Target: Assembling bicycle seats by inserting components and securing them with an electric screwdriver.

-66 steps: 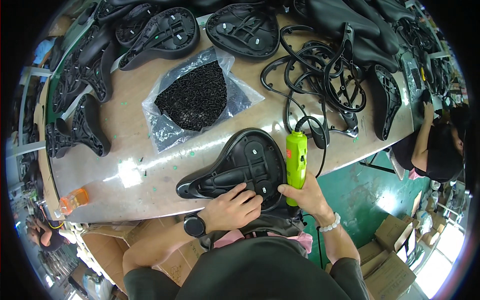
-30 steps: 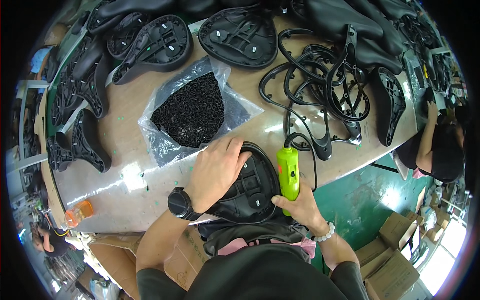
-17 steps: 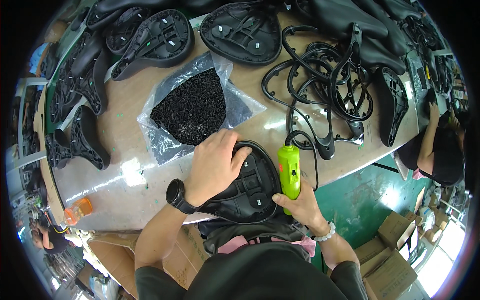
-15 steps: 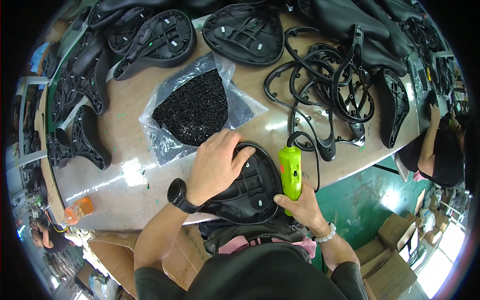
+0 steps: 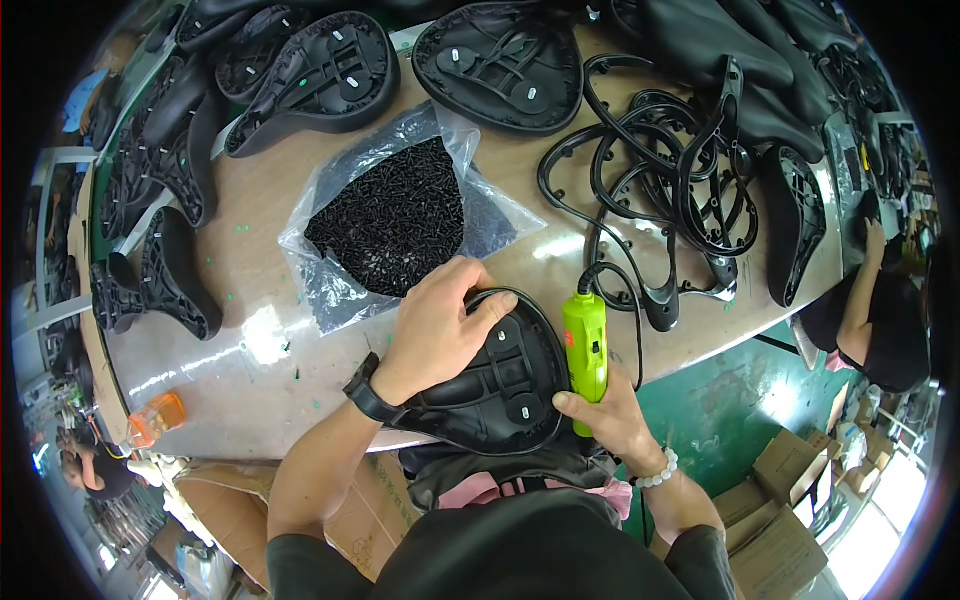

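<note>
A black bicycle saddle (image 5: 495, 375) lies underside up at the table's near edge, its ribbed inside showing. My left hand (image 5: 440, 330) is closed over its far left rim, thumb on the edge and fingers hidden behind it. In my right hand (image 5: 610, 415) is a lime-green electric screwdriver (image 5: 586, 350), held upright beside the saddle's right rim with its cord leaving the top. Its lower tip is hidden by my hand. Past my left hand lies an open clear plastic bag (image 5: 500, 205) filled with small black screws (image 5: 395, 215).
Black frame-like rims (image 5: 650, 170) lie tangled at the right, near the cord. More upturned saddles (image 5: 505, 70) line the table's back and left. An orange container (image 5: 157, 420) sits at the left edge. Cardboard boxes (image 5: 775, 535) stand below right; another person (image 5: 880, 300) works at the far right.
The view has shifted slightly, so things on the table sit a little further right. Both hands keep their holds on the saddle and screwdriver.
</note>
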`<state>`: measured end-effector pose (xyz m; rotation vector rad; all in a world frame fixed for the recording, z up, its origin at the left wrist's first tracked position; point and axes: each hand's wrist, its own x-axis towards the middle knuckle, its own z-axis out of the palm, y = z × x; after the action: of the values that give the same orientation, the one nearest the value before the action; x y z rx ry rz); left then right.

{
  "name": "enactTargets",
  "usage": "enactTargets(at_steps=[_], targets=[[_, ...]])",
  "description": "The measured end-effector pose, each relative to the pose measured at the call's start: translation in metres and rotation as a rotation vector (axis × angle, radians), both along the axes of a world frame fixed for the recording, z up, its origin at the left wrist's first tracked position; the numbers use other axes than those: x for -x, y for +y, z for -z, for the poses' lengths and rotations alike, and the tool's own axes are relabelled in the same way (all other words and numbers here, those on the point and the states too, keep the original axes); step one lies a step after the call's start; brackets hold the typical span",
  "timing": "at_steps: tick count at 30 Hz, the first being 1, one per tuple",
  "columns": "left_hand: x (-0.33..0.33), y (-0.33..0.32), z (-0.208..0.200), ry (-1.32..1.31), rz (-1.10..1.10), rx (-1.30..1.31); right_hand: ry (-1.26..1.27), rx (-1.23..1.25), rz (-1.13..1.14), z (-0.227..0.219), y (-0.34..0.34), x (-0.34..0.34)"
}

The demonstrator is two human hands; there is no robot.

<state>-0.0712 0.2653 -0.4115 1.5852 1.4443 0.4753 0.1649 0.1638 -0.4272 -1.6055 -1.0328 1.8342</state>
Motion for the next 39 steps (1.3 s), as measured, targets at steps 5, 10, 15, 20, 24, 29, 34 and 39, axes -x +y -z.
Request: enactTargets(at_steps=[5,10,15,20,24,29,34,39], targets=[[-0.003,-0.006,0.003,0.103,0.061,-0.224,-0.021,0.053,-0.006,-0.001,0.004,0.000],[-0.010,-0.014,-0.006,0.248,0.340,-0.610,-0.103,-0.078,0.001,0.001,-0.002,0.000],[-0.013,-0.014,-0.007,0.384,0.348,-0.483,-0.167,-0.092,0.014,0.003,-0.004,0.003],[-0.014,-0.010,-0.004,0.266,0.291,-0.461,-0.227,-0.212,0.018,0.004,-0.005,0.001],[-0.012,-0.007,0.000,0.260,0.294,-0.471,-0.257,-0.143,0.005,-0.013,0.005,-0.004],[-0.010,-0.011,0.001,0.298,0.277,-0.506,0.380,-0.363,0.508,-0.072,0.022,-0.018],[-0.011,-0.009,0.001,0.293,0.301,-0.521,0.654,-1.036,0.243,-0.094,0.052,0.014],[-0.010,-0.011,0.002,0.298,0.298,-0.525,0.665,-1.055,0.229,-0.068,0.070,0.041]])
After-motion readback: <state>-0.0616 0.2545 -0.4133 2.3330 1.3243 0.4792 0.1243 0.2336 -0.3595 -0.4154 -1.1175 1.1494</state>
